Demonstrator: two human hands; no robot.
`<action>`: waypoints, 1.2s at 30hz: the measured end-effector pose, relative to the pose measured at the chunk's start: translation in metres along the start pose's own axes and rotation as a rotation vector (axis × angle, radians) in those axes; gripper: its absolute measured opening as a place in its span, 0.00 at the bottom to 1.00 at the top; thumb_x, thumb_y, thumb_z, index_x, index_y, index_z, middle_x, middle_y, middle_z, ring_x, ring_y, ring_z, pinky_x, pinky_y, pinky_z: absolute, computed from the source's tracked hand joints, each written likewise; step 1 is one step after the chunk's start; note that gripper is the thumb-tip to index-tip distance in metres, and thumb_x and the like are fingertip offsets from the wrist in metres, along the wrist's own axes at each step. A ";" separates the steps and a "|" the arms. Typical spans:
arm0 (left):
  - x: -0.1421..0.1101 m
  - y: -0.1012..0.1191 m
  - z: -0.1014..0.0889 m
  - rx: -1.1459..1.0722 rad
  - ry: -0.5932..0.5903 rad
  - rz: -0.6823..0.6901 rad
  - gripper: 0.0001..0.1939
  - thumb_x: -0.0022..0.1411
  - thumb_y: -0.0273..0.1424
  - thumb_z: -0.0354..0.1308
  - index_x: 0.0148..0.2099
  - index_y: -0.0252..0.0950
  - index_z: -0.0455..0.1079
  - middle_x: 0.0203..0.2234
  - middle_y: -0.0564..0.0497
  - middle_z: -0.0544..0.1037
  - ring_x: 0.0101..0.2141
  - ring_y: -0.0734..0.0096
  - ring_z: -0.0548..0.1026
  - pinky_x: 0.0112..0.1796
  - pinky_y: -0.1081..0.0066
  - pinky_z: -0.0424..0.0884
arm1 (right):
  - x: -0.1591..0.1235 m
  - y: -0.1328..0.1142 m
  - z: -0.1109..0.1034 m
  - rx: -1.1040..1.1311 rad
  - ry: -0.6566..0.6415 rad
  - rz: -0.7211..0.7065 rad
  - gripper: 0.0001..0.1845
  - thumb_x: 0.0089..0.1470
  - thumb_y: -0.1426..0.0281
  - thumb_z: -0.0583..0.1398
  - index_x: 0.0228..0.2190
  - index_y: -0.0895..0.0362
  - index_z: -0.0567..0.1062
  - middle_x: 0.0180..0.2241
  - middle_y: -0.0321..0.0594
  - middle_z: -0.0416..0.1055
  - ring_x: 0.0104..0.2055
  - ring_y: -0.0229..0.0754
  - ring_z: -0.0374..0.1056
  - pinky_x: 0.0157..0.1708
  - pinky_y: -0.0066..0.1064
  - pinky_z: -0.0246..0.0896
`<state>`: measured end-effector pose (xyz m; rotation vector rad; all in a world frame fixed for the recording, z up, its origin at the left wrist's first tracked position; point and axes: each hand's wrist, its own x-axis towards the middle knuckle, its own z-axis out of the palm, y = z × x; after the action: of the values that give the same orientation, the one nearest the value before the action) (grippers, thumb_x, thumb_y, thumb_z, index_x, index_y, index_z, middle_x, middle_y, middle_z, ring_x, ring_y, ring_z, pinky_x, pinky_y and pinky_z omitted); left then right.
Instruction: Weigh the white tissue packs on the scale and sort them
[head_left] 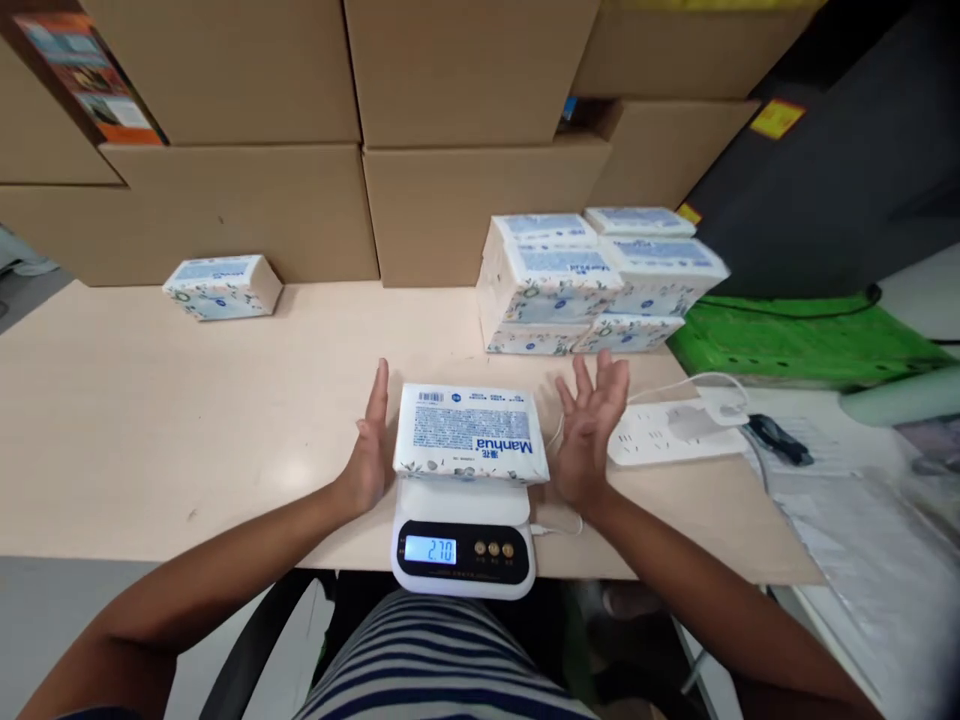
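Note:
A pack of tissues (471, 432) marked "Manhua" lies on a white digital scale (463, 505) at the table's front edge. The lit display reads 2.70. My left hand (365, 452) is held upright just left of the pack, fingers stretched out, with nothing in it. On the other side, my right hand (590, 430) is open with its fingers spread, close to the pack's right end. Whether either palm touches the pack is hard to tell.
Several tissue packs (562, 290) are stacked at the back right; a single pack (223, 287) lies at the back left. Cardboard boxes (240, 215) line the rear. A white power strip (667, 435) with cables is at right, near a green crate (810, 335).

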<state>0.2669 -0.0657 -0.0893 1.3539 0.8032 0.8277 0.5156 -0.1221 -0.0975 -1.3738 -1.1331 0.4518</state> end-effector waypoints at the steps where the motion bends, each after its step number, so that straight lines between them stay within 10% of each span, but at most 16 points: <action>1: 0.002 0.001 -0.002 0.003 0.022 -0.007 0.62 0.60 0.80 0.31 0.84 0.55 0.20 0.84 0.54 0.43 0.81 0.36 0.43 0.76 0.39 0.54 | 0.003 -0.001 -0.003 -0.029 0.018 0.028 0.56 0.62 0.30 0.39 0.77 0.39 0.19 0.84 0.43 0.24 0.85 0.63 0.36 0.74 0.67 0.50; 16: 0.013 0.002 0.000 0.024 0.152 0.043 0.54 0.66 0.75 0.31 0.83 0.53 0.46 0.84 0.57 0.40 0.82 0.50 0.30 0.79 0.48 0.37 | -0.003 0.009 -0.025 0.155 -0.042 0.108 0.47 0.65 0.32 0.46 0.77 0.30 0.44 0.81 0.39 0.45 0.83 0.62 0.46 0.71 0.61 0.61; 36: 0.017 0.000 0.005 -0.080 0.207 0.056 0.52 0.65 0.76 0.39 0.75 0.48 0.65 0.82 0.47 0.53 0.82 0.47 0.40 0.78 0.43 0.46 | -0.002 0.019 -0.027 0.236 -0.024 0.038 0.39 0.64 0.31 0.50 0.71 0.25 0.61 0.77 0.33 0.54 0.80 0.65 0.53 0.68 0.65 0.65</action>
<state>0.2792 -0.0534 -0.0889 1.2375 0.8856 1.0465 0.5438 -0.1344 -0.1107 -1.1878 -1.0390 0.6114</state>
